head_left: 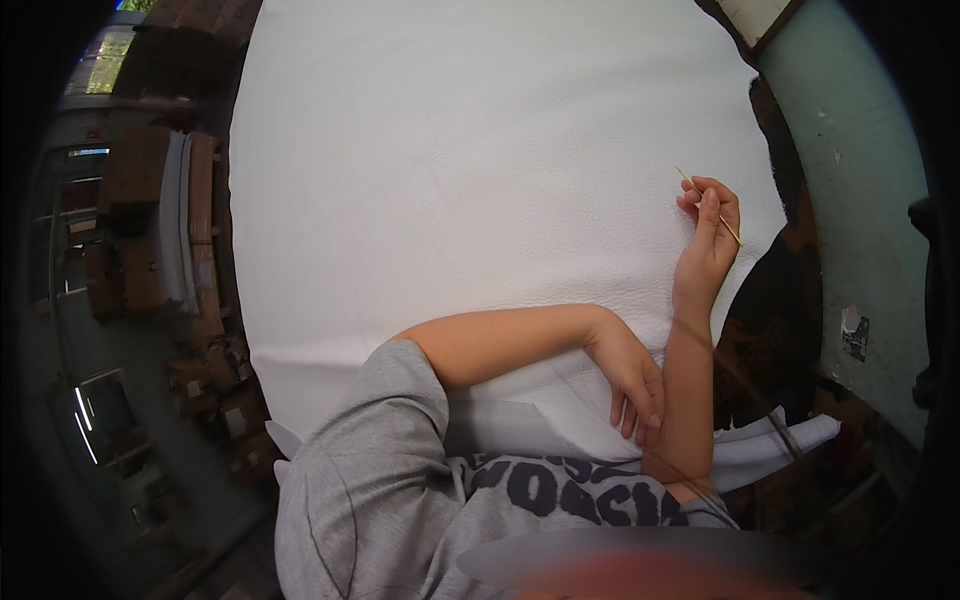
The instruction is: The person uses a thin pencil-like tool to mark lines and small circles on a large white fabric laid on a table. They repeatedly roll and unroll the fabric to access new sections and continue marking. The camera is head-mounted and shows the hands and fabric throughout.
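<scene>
A large white sheet of grained, leather-like material [480, 190] spreads in front of me, with wavy edges on the right. Over its right side, my right hand [712, 215] pinches a thin yellow stick [731, 231] whose tip points up and to the left. Whether that tip touches the sheet I cannot tell. My left arm is bent across my body. At its end my left hand [632, 388] hangs loosely beside my right forearm, fingers extended downward and holding nothing.
Cardboard boxes [138, 180] and a pale roll [178, 225] stand beyond the sheet's left edge. To the right are a dark patterned surface [770, 320] and a pale green wall-like panel [850, 170]. Folded white material [775, 448] lies near my right elbow.
</scene>
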The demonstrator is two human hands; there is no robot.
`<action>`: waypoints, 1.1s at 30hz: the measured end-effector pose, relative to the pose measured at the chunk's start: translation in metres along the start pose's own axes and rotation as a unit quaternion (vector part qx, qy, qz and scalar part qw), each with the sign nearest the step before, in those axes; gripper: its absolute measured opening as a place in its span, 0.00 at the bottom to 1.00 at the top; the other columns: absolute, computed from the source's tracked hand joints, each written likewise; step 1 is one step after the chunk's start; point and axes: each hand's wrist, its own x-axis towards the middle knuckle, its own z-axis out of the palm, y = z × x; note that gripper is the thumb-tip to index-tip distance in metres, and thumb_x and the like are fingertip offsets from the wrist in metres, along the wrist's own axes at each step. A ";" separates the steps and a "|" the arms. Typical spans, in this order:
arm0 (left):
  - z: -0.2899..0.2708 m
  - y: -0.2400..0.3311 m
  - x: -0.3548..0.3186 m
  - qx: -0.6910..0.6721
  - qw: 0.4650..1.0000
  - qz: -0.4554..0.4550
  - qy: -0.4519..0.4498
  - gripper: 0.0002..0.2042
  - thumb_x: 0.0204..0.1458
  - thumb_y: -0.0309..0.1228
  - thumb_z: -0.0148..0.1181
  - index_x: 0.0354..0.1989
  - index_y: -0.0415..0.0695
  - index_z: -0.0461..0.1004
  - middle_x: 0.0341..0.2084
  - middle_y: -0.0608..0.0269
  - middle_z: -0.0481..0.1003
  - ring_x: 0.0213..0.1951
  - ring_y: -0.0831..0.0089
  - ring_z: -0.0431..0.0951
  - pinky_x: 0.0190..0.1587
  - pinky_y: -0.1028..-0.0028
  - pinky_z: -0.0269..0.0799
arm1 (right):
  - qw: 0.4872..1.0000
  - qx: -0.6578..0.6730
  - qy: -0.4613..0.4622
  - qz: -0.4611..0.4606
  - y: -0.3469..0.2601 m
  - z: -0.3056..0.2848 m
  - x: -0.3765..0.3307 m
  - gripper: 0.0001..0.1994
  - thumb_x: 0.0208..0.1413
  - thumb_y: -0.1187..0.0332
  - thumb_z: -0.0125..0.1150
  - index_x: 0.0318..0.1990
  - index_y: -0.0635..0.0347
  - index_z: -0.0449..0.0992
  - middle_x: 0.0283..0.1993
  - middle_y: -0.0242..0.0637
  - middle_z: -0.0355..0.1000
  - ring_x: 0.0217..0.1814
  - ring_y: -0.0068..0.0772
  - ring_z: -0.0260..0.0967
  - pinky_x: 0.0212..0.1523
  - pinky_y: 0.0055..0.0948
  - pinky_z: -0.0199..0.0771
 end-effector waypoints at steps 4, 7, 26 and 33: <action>0.018 0.003 0.017 0.016 0.998 -0.056 0.031 0.21 0.68 0.43 0.48 0.56 0.38 0.75 0.50 0.57 0.78 0.48 0.69 0.78 0.48 0.70 0.79 | 1.000 0.024 0.012 0.009 0.003 0.000 0.016 0.09 0.68 0.69 0.50 0.44 0.63 0.76 0.42 0.33 0.75 0.46 0.22 0.72 0.50 0.26 0.72; 0.063 -0.019 0.056 0.073 0.995 -0.064 0.005 0.18 0.66 0.39 0.53 0.53 0.37 0.76 0.45 0.56 0.80 0.40 0.71 0.81 0.40 0.71 0.82 | 0.999 -0.002 -0.028 -0.034 0.001 0.006 0.023 0.08 0.65 0.71 0.51 0.43 0.63 0.76 0.41 0.34 0.76 0.45 0.23 0.74 0.50 0.25 0.72; 0.063 -0.058 0.074 0.080 0.993 0.028 0.084 0.12 0.62 0.35 0.56 0.43 0.40 0.80 0.40 0.56 0.82 0.33 0.72 0.83 0.32 0.77 0.77 | 0.951 -0.132 -0.279 -0.013 0.007 0.144 0.024 0.07 0.59 0.68 0.54 0.36 0.58 0.77 0.34 0.30 0.76 0.40 0.21 0.73 0.48 0.26 0.70; 0.060 -0.058 0.081 0.082 0.996 0.000 0.045 0.14 0.64 0.41 0.55 0.44 0.43 0.79 0.39 0.58 0.83 0.37 0.70 0.83 0.37 0.75 0.77 | 0.943 -0.153 -0.285 -0.077 0.010 0.134 0.011 0.09 0.59 0.62 0.53 0.36 0.54 0.79 0.32 0.30 0.77 0.40 0.24 0.73 0.48 0.28 0.68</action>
